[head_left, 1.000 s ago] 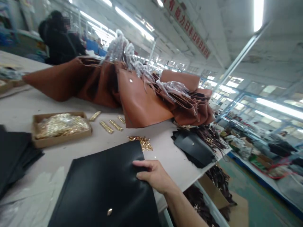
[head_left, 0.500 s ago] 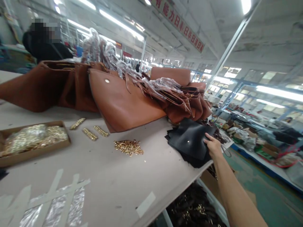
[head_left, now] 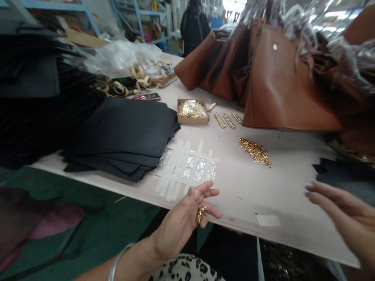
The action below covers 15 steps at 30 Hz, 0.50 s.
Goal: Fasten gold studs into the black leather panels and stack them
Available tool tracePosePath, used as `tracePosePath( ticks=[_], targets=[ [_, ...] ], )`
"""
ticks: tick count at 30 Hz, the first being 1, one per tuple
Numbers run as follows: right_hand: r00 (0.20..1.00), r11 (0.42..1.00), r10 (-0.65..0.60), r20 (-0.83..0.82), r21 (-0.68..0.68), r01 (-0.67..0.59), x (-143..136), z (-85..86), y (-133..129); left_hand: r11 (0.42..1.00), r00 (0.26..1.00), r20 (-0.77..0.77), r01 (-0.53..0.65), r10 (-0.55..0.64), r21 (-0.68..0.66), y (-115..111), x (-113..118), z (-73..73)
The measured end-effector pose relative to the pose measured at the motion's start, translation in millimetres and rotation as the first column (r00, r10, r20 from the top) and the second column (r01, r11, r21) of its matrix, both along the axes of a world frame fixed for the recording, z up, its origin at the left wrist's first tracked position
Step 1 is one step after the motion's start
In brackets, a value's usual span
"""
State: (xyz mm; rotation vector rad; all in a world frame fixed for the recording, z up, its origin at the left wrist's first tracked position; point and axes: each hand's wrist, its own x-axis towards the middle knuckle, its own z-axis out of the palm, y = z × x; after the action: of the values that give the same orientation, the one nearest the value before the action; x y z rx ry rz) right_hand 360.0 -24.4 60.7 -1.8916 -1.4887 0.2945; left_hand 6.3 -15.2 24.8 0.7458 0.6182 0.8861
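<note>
Over the front edge of the table, my left hand (head_left: 187, 212) is turned palm up with small gold metal fittings (head_left: 201, 214) held in its curled lower fingers. The thumb and upper fingers stretch out. At the right, my right hand (head_left: 341, 207) is blurred, its fingers extended and nothing visible in them. It is beside a pile of black leather pieces (head_left: 345, 177), partly hidden by the hand. Between the hands and the brown bags lies a loose heap of gold fittings (head_left: 254, 151). Short rows of gold fittings (head_left: 228, 121) lie behind it.
A cardboard box (head_left: 193, 120) holds more gold fittings. Black sheets (head_left: 125, 128) are stacked at the left, and brown leather bags (head_left: 287, 86) stand at the right rear. Tape strips (head_left: 178, 164) cover part of the tabletop. A person (head_left: 195, 25) is in the background.
The view has swung left. My right hand has let go of the black leather piece it was touching at the pile. My left hand has come into view with gold fittings.
</note>
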Motion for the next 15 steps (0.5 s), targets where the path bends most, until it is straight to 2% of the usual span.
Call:
tracePosePath(
  ticks=[1,2,3,5,6,7,8,9,12,15],
  targets=[
    [0.998,0.998,0.059,0.007,-0.011,-0.059,-23.6,0.4,-2.3,1.0,1.0,-0.017,-0.005,0.005,0.031,-1.2,-2.9,-1.9],
    [0.975,0.975,0.22,-0.008,-0.031,-0.22,-50.9,0.1,-2.9,0.998,0.999,-0.04,-0.001,0.004,0.059,-2.4,-6.2,-4.1],
    [0.916,0.916,0.398,-0.043,-0.033,-0.4,-80.0,-0.4,-1.7,0.996,0.998,-0.068,0.009,-0.003,0.084,-3.5,-9.9,-6.4],
    [0.696,0.7,0.708,-0.12,-0.014,-0.714,-136.3,-0.4,4.7,0.993,0.99,-0.139,0.032,-0.015,0.117,-5.5,-17.8,-10.2],
    [0.583,0.589,0.799,-0.147,-0.004,-0.808,-160.2,0.4,8.9,0.991,0.986,-0.165,0.043,-0.022,0.123,-6.4,-21.8,-11.2],
    [0.484,0.491,0.859,-0.168,0.003,-0.871,-180.1,1.4,13.2,0.991,0.983,-0.184,0.05,-0.026,0.123,-7.4,-25.8,-11.5],
    [0.409,0.417,0.894,-0.18,0.007,-0.909,-195.8,2.4,17.2,0.991,0.98,-0.196,0.052,-0.028,0.121,-8.4,-29.9,-11.0],
    [0.36,0.367,0.914,-0.189,0.006,-0.93,-207.4,3.0,20.9,0.992,0.979,-0.202,0.054,-0.03,0.117,-9.5,-34.0,-10.0],
    [0.245,0.255,0.952,-0.185,0.033,-0.966,-226.3,0.6,30.6,0.992,0.977,-0.211,0.063,-0.039,0.109,-13.3,-46.6,-6.1],
    [0.161,0.171,0.98,-0.121,0.082,-0.982,-238.6,-6.3,40.7,0.99,0.971,-0.241,0.022,0.012,0.138,-16.2,-60.0,-6.4]
  ],
)
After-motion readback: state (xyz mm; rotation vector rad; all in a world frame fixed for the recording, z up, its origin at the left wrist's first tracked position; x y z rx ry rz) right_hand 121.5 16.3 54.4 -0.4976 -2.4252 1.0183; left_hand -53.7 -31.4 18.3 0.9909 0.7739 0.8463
